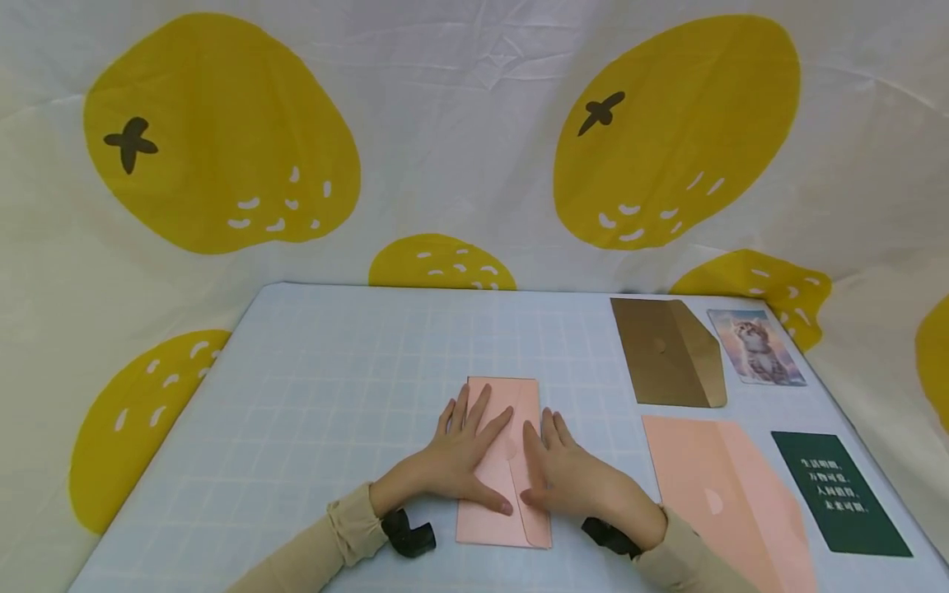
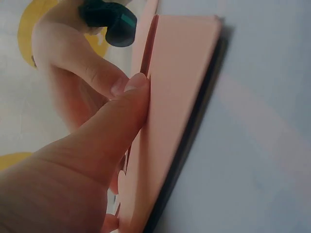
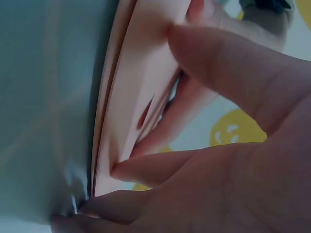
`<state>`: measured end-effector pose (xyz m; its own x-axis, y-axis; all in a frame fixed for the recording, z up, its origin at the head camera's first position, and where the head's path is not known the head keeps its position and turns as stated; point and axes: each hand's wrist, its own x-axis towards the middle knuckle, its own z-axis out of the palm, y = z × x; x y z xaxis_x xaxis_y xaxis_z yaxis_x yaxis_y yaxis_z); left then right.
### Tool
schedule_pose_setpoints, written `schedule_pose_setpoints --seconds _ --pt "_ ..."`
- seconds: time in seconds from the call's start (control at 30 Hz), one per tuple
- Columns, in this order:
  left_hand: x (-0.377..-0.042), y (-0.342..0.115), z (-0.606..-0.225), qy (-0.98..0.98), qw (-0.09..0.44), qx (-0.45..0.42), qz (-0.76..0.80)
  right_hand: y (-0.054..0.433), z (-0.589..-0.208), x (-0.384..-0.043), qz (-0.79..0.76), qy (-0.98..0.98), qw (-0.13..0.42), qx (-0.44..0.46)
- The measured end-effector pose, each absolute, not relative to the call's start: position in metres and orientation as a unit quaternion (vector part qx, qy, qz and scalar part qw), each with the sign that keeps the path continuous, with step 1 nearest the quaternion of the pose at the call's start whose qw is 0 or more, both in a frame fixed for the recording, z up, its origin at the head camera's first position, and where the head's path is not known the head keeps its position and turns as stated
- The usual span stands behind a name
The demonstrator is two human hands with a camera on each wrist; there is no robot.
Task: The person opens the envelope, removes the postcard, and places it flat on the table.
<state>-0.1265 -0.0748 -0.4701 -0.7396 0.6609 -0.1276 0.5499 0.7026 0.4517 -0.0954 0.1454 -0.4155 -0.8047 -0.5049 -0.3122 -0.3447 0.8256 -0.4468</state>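
At the near edge of the bench (image 1: 311,371), about midway along it, a pink envelope (image 1: 504,469) lies flat with its long side running away from the person. Both hands rest on it, fingers nearly straight and spread, holding nothing. The left hand (image 1: 463,461) presses its left half. The right hand (image 1: 571,478) presses the flap side. In the left wrist view the two thumbs (image 2: 121,104) meet on the paper at the flap's edge. The right wrist view shows the layers still gaping slightly at one end.

The envelope looks light, thin and easily creased, and probably slides readily on the smooth mat. I would press it flat near the fold or pinch it at an edge or corner, rather than grab it mid-sheet.

Toward the near right corner lie a second pink envelope (image 1: 722,498), flap open, and just beside it a dark green card (image 1: 838,492). Farther back along the right edge sit a brown envelope (image 1: 670,352) and a kitten picture (image 1: 756,346).
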Motion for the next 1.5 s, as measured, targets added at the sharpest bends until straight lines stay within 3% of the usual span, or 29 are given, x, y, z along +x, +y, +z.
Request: schedule_pose_setpoints --seconds 0.3,0.93,1.5 --pt "-0.124 -0.072 -0.470 0.915 0.142 0.336 0.175 0.137 -0.424 -0.083 -0.179 0.930 0.182 -0.266" --pt "-0.127 -0.071 -0.471 0.913 0.137 0.346 0.168 0.132 -0.433 -0.080 -0.212 0.929 0.187 -0.238" --pt "-0.127 -0.072 -0.472 0.916 0.141 0.327 0.186 0.131 -0.428 -0.086 -0.229 0.917 0.237 -0.223"
